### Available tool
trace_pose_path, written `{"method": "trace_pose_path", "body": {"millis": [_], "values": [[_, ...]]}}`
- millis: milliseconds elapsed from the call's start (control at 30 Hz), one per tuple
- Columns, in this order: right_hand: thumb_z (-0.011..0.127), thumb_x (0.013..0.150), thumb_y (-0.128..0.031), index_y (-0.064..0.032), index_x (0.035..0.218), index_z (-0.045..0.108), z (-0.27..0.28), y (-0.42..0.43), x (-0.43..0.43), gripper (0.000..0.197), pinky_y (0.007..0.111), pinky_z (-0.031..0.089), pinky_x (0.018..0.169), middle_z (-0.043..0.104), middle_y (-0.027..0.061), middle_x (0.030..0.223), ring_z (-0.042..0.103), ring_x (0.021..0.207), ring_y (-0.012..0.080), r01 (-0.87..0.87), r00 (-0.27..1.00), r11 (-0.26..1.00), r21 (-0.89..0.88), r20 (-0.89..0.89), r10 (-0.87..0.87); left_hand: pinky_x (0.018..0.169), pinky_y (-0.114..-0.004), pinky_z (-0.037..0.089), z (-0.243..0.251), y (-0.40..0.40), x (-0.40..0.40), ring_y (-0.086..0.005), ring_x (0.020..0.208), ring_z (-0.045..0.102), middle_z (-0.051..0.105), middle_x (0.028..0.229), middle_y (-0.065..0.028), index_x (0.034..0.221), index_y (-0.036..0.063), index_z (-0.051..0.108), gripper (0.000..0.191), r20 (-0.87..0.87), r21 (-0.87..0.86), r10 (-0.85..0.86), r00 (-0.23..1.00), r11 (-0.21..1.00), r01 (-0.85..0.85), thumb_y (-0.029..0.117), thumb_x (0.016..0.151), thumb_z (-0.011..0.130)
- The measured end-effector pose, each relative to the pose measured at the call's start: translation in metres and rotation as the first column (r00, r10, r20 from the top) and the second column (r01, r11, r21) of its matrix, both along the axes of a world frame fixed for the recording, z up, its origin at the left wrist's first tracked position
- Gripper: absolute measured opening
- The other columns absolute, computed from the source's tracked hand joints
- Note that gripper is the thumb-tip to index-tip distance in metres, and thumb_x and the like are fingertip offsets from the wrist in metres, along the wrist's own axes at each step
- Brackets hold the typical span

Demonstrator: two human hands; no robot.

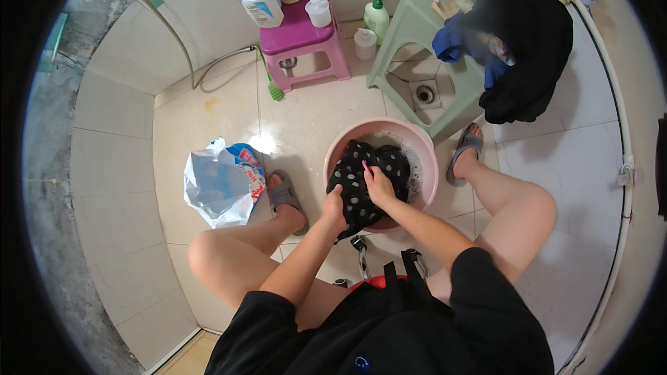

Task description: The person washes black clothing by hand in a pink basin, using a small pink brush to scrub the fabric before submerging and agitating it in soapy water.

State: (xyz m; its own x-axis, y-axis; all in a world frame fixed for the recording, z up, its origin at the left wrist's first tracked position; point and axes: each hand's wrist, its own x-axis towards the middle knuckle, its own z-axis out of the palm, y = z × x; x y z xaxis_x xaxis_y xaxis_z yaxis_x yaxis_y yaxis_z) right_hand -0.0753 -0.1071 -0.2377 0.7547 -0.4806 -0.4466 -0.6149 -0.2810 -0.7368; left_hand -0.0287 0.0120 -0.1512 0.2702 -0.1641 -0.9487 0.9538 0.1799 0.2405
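A pink plastic basin [434,166] with sudsy water stands on the floor between the person's feet. Black cloth with pale dots [359,172] lies bunched in it and hangs over the near left rim. My left hand [335,208] grips the cloth's left edge. Over the middle of the cloth, my right hand [379,185] is closed around a small pink object [366,165], of which only a thin end shows; what it is cannot be told. White foam [415,166] floats along the basin's right side.
An opened plastic bag [219,187] stands left. Behind are a purple-pink stool [297,34] with pump bottles, a green brush [275,91], a shower hose [193,62] and a floor drain [425,95]. A pale green stool [388,52] bears heaped clothes [536,36], close to the basin.
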Motion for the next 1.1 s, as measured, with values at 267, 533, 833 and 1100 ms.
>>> {"method": "trace_pose_path", "body": {"millis": [267, 533, 833, 1100], "values": [[0.045, 0.088, -0.023, -0.0032, 0.114, 0.047, -0.107, -0.032, -0.029, 0.032, 0.046, 0.039, 0.086, 0.054, 0.0241, 0.105, 0.049, 0.099, 0.0418, 0.503, 0.813, 0.759, -0.414, -0.070, -0.577, 0.068, -0.033, 0.046, -0.025, 0.007, -0.007, -0.0204, 0.075, 0.058, 0.061, 0.083, -0.0140, 0.091, -0.0083, 0.055, 0.022, 0.377, 0.413, -0.468, 0.800, 0.858, 0.307, 0.011, 0.081, 0.055], [0.051, 0.084, -0.020, -0.0004, 0.108, 0.051, -0.106, -0.090, -0.025, 0.031, 0.042, 0.042, 0.082, 0.058, 0.0241, 0.098, 0.055, 0.096, 0.0390, 0.402, 0.829, 0.911, -0.085, -0.389, -0.402, 0.076, -0.037, 0.049, -0.001, -0.007, 0.017, -0.0269, 0.089, 0.059, 0.059, 0.098, -0.0148, 0.109, -0.0023, 0.049, 0.036, -0.120, -0.123, -0.100, 0.988, 0.989, 0.085, -0.006, 0.074, 0.044], [0.047, 0.089, -0.025, -0.0182, 0.129, 0.044, 0.054, 0.024, 0.005, 0.041, 0.040, 0.044, 0.076, 0.050, 0.0170, 0.094, 0.053, 0.088, 0.0344, -0.043, 0.936, 0.991, -0.128, 0.343, 0.085, 0.066, -0.030, 0.044, -0.008, -0.006, 0.005, -0.0180, 0.080, 0.053, 0.056, 0.094, -0.0080, 0.108, 0.0012, 0.050, 0.044, 0.492, -0.078, -0.245, 0.836, 0.944, 0.322, -0.014, 0.069, 0.039], [0.045, 0.090, -0.020, -0.0185, 0.130, 0.043, 0.137, -0.009, -0.021, 0.040, 0.041, 0.044, 0.072, 0.049, 0.0176, 0.089, 0.053, 0.082, 0.0343, -0.253, 0.854, 0.924, -0.287, 0.382, 0.353, 0.075, -0.035, 0.047, 0.043, -0.016, -0.004, -0.0220, 0.088, 0.056, 0.056, 0.094, -0.0081, 0.107, 0.0037, 0.050, 0.043, 0.474, -0.411, -0.072, 0.878, 0.863, 0.293, -0.014, 0.068, 0.042]]}}
